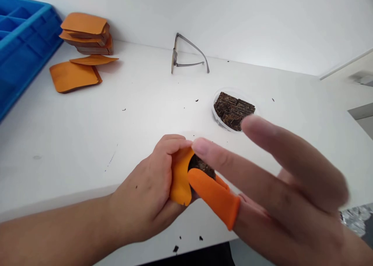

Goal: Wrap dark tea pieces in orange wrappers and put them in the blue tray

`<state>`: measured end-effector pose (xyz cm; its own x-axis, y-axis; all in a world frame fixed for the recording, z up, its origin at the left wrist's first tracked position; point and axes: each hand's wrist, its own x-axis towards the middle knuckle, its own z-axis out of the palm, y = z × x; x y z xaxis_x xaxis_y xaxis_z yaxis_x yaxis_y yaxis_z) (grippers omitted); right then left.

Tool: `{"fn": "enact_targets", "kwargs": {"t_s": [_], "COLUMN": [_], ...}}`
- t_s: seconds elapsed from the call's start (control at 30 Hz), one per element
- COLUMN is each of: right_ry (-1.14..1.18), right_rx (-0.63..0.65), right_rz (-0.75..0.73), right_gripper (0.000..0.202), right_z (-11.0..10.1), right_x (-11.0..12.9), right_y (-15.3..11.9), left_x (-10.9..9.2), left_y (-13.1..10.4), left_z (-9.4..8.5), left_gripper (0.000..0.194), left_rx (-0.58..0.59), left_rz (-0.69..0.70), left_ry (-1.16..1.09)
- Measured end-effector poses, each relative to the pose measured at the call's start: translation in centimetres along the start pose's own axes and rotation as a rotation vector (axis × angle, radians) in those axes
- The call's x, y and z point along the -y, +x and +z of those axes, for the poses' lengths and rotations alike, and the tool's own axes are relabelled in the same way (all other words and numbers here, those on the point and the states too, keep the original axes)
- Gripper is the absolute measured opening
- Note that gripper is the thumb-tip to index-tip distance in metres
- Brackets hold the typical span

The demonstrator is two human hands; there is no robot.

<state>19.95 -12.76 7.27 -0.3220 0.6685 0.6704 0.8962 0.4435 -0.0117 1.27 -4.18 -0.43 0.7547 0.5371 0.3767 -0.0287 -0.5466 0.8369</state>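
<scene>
My left hand (142, 192) is wrapped round a small orange paper pouch (179, 182) near the table's front edge, its mouth bowed open toward the right. At that mouth is a dark brown, crumbly pressed chunk (201, 165), partly hidden by the pouch and fingers. My right hand (285, 198) pinches the chunk between two fingers in orange rubber finger cots (215, 196); its other fingers are stretched out above. Just beyond, a clear round plastic dish (214, 111) holds several ridged dark brown pieces (233, 106), with a right fingertip overlapping its edge in view.
Orange pouches (84, 23) are stacked at the back left, with a few lying loose (74, 76) in front. A blue divided crate (35, 44) stands at the far left. Folded-open glasses (174, 58) rest near the wall. Dark crumbs (176, 249) dot the white table (145, 103).
</scene>
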Motion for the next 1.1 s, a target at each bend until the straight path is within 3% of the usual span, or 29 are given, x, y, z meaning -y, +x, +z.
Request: {"fn": "enact_targets", "kwargs": {"t_s": [0.1, 0.27, 0.5, 0.8, 1.0, 1.1], "right_ry": [0.057, 0.086, 0.149, 0.190, 0.273, 0.288], "right_rx": [0.018, 0.094, 0.129, 0.165, 0.259, 0.290], "right_rz": [-0.072, -0.023, -0.072, -0.069, -0.081, -0.135], "right_gripper": [0.009, 0.036, 0.014, 0.010, 0.016, 0.015], "right_z": [0.1, -0.2, 0.8, 0.5, 0.4, 0.7], "right_x": [-1.3, -3.1, -2.9, -2.9, -2.7, -2.8], "right_y": [-1.0, -1.8, -1.3, -1.2, -1.0, -1.1], "left_x": [-0.2, -0.5, -0.4, 0.0, -0.1, -0.3], "left_y": [0.1, 0.0, -0.1, -0.5, 0.2, 0.6], "left_z": [0.0, 0.3, 0.4, 0.3, 0.3, 0.4], "left_gripper": [0.057, 0.065, 0.071, 0.072, 0.062, 0.055], "left_rx": [0.013, -0.031, 0.012, 0.020, 0.009, 0.015], "left_rz": [0.051, 0.060, 0.053, 0.049, 0.099, 0.110], "left_ry": [-0.085, -0.176, -0.201, -0.163, 0.025, -0.016]}}
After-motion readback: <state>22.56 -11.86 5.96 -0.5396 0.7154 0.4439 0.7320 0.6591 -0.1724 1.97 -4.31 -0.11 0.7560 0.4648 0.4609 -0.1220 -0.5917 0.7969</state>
